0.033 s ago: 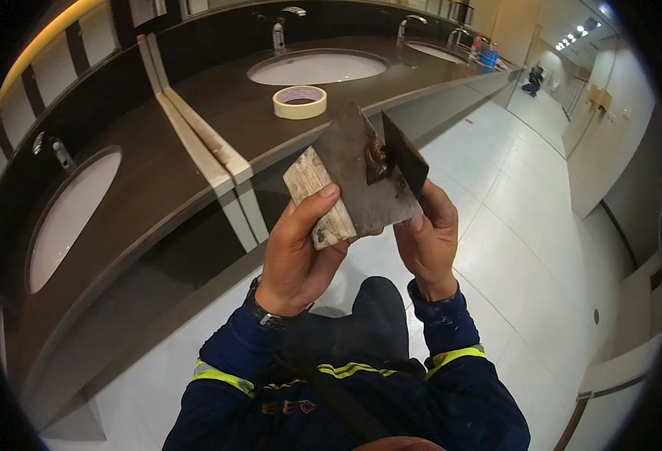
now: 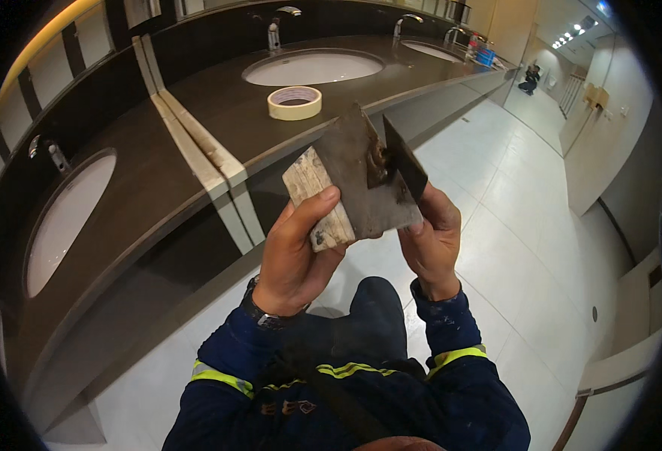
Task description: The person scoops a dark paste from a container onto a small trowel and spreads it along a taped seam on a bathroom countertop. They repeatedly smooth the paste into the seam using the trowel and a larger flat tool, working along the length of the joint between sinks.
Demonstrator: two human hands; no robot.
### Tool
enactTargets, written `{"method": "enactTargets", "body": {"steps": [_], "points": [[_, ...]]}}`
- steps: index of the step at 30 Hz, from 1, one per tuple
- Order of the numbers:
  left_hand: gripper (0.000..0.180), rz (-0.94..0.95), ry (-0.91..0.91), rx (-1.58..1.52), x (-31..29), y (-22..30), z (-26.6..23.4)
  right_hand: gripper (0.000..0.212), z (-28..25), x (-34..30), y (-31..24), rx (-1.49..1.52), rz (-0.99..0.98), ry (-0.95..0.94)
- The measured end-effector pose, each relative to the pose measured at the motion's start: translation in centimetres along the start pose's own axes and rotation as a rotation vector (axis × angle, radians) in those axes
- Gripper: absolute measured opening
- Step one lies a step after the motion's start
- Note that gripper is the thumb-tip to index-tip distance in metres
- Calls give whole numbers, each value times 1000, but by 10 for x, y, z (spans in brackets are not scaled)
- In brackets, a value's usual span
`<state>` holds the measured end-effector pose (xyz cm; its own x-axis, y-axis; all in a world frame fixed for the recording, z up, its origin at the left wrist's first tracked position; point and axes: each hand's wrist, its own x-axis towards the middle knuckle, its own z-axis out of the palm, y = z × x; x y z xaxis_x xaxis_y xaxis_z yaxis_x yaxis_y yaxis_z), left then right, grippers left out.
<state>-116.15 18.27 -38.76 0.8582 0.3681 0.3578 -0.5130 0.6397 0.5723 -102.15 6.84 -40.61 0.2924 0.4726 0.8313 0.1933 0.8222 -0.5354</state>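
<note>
Fingers of the left hand (image 2: 293,259) clamp a wooden-backed metal plate (image 2: 365,188) held up off the counter (image 2: 218,113), its flat face tilted toward the right hand (image 2: 432,240), whose fingers grip a dark scraper blade (image 2: 404,161) touching the plate's right edge.

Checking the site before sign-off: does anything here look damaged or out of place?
The countertop has pale tape strips across it and a loose tape roll. The held metal plate is smeared.
</note>
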Motion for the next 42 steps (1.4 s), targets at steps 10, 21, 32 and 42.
{"method": "enactTargets", "body": {"steps": [10,21,32,42], "points": [[54,-105,82,188,15,-22,8,38,-67,7,-18,-442,-46,-83],[41,323,101,782,15,-46,-11,30,-119,-43,-33,-447,247,461],[23,721,166,931,19,-82,-6,19,-71,-39,-51,-401,423,374],[27,644,62,1096,17,-73,-4,25,-75,-39,-51,-365,484,374]]}}
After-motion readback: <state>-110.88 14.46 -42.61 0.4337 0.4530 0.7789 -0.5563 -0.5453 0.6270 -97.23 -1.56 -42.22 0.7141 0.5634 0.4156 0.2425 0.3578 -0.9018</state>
